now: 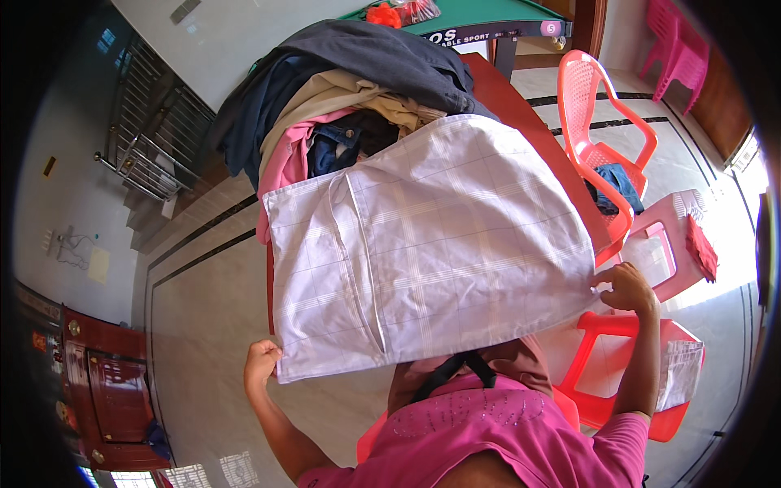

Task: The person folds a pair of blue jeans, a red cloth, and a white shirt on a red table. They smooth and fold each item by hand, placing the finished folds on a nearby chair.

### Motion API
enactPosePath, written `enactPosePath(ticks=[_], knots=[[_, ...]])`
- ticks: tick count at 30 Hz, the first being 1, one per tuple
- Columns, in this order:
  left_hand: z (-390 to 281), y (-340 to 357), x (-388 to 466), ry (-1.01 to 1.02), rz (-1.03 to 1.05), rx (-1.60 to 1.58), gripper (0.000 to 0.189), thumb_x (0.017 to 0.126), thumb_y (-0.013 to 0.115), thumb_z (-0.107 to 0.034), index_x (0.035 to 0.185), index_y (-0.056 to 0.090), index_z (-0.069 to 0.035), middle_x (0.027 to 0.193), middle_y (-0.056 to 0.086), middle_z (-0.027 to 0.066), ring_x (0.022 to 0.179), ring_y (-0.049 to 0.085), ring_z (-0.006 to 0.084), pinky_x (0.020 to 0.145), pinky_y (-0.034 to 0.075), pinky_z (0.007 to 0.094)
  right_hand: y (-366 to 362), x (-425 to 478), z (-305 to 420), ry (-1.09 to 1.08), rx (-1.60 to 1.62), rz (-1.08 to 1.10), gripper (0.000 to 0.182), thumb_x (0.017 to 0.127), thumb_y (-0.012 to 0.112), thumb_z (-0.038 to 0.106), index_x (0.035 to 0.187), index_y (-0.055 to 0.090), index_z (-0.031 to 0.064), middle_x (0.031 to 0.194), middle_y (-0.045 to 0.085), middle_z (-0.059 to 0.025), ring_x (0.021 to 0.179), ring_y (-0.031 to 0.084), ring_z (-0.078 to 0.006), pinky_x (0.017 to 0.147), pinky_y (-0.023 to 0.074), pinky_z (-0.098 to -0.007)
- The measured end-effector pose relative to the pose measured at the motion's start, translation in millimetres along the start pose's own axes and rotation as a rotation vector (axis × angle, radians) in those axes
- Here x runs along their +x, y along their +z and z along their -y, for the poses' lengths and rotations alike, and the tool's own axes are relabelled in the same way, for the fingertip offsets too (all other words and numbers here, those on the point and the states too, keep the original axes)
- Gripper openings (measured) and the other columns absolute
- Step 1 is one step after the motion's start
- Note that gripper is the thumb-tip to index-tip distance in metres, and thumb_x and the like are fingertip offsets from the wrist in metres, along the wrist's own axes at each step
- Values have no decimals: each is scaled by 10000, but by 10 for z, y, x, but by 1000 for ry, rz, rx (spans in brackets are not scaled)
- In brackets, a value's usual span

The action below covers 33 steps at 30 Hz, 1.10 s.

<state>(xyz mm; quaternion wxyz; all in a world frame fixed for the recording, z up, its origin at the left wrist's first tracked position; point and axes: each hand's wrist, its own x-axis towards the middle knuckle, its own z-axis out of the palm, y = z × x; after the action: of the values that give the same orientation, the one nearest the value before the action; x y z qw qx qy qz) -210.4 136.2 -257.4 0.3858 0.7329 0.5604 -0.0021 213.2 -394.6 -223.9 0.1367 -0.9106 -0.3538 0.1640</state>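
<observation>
A pale checked pillowcase (451, 244) is spread out before me, its far part lying on a red table (549, 158) and its near edge reaching over my lap. Across its left part runs an open overlap with a hemmed edge. My left hand (261, 361) pinches the near left corner. At the right edge, my right hand (625, 287) grips the cloth between thumb and fingers. Beyond the pillowcase rises a heap of clothes (372, 61), with dark grey, navy, beige, pink and denim pieces; its near side is partly covered by the pillowcase.
A red plastic armchair (579, 104) at the right holds folded denim (616, 186). Nearer stand a pink stool (647, 244) with a red cloth (700, 250) and a red stool (586, 390) with a folded pale cloth (680, 372). A green-topped pool table (488, 15) is behind.
</observation>
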Motion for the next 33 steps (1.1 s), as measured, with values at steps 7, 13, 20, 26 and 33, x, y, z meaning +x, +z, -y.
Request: enactPosePath(ticks=[7,13,20,26,33], knots=[[-659,164,228,476,-602,156,258,841,596,-197,967,619,27,930,640,196,868,601,383,774,478,424,-151,544,320,-61,122,-285,305,820,610,216,1057,630,25,1077,621,-144,1040,559,-302,917,414,-402],[-1288,942,656,963,-490,446,529,877,549,-373,1330,454,-118,1413,355,159,1325,280,363,1064,219,510,322,1560,289,-149,61,-600,548,916,472,345,1374,351,70,1423,350,-143,1331,285,-337,1088,210,-467],[-1219,1026,746,735,-324,620,659,859,386,-628,1382,398,-227,1479,275,87,1359,220,355,1062,159,572,434,1594,536,173,-205,-387,684,855,439,589,1377,393,149,1473,288,-58,1369,219,-313,1088,120,-573],[-1126,1058,520,707,-344,633,654,855,416,-606,1390,383,-232,1485,265,80,1358,215,364,1056,153,591,395,1371,691,311,-179,-454,760,811,523,565,1315,432,3,1407,377,-107,1329,283,-333,1082,108,-586],[-1079,1042,206,761,-324,560,554,841,535,-500,1283,522,-167,1430,351,131,1323,280,382,1031,203,582,295,1297,636,347,-154,-550,683,809,571,492,1230,495,-41,1320,448,-155,1251,367,-345,1071,126,-591]])
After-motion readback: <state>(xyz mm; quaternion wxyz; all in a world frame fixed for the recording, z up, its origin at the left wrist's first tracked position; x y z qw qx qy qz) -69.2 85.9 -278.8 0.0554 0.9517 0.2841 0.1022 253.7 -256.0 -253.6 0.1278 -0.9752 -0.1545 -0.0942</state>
